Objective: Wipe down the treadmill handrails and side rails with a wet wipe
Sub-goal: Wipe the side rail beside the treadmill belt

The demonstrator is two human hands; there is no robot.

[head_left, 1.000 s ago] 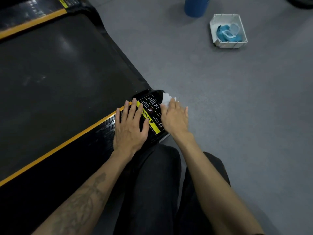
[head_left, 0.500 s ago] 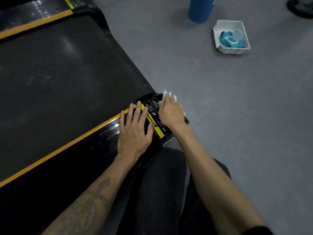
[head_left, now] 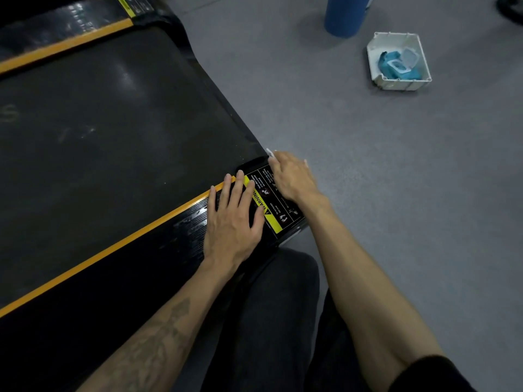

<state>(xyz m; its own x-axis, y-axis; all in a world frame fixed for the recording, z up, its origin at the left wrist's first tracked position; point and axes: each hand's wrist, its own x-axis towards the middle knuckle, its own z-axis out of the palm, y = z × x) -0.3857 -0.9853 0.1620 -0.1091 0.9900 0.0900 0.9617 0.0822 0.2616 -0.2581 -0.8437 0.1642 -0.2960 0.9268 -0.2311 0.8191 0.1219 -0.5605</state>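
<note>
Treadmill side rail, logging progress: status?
Left hand flat on black side rail. Right hand pressing white wet wipe at rail's corner. Nothing in the way.

Treadmill side rail point(head_left: 158, 250): black, ribbed, edged by an orange stripe, running diagonally from lower left of frame to centre. Its end cap bears a yellow-and-black warning label point(head_left: 271, 202). Wet wipe point(head_left: 270, 152): white, only a small corner visible at the cap's far edge, centre frame.
</note>
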